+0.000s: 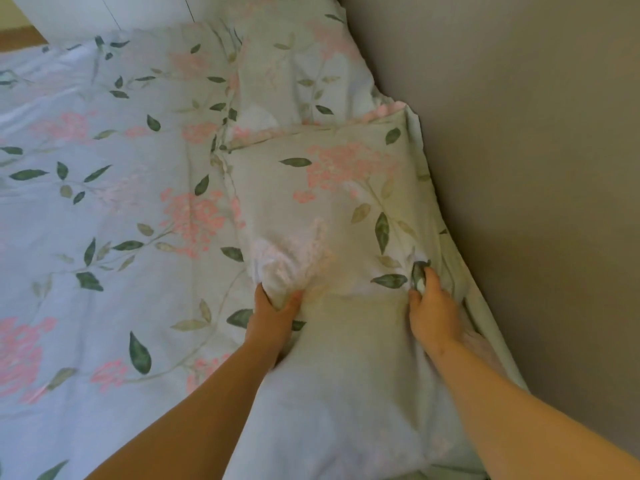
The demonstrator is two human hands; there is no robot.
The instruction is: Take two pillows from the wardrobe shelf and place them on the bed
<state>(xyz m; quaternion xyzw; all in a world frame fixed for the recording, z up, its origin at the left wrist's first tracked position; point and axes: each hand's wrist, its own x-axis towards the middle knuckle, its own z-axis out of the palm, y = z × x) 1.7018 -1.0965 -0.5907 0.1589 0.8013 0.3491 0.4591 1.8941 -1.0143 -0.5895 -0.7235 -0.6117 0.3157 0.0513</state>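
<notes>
Head view, looking down along the right side of the bed (pixel 86 209), spread with pale cloth printed in pink blossom and green leaves. Hard against that side, a plain grey-brown wall (pixel 519 168), bedding meeting it directly and tight there for any sideways shift. To the left, a broad, flat stretch of bedcover, open right out to the frame edge. At top left, beyond the bed's far edge, a white panel (pixel 86 15) and a strip of brown floor (pixel 17 36).

Flat on the bed in the same print, the near pillow (pixel 329 195), its right side pressed to the wall. Just beyond, the far pillow (pixel 304 74), touching it edge to edge at a pink-trimmed seam. Together, a row running along the wall, away from the camera. Close to square as seen from here, the near pillow, so long axis not to be told for certain. Near edge turned towards the person, far edge butting its neighbour.

At the near-left corner, the left hand (pixel 273 313), fingers curled and clamped on a bunched fold of the case. At the near-right corner, just beside the wall, the right hand (pixel 433 306), thumb and fingers pinching a twist of leaf-printed cloth. Both forearms bare, reaching in from the bottom edge. Between them, pale plain cloth (pixel 346 393) from the pillow's near edge down to the bottom of the frame — case flap or bedding, cannot tell.
</notes>
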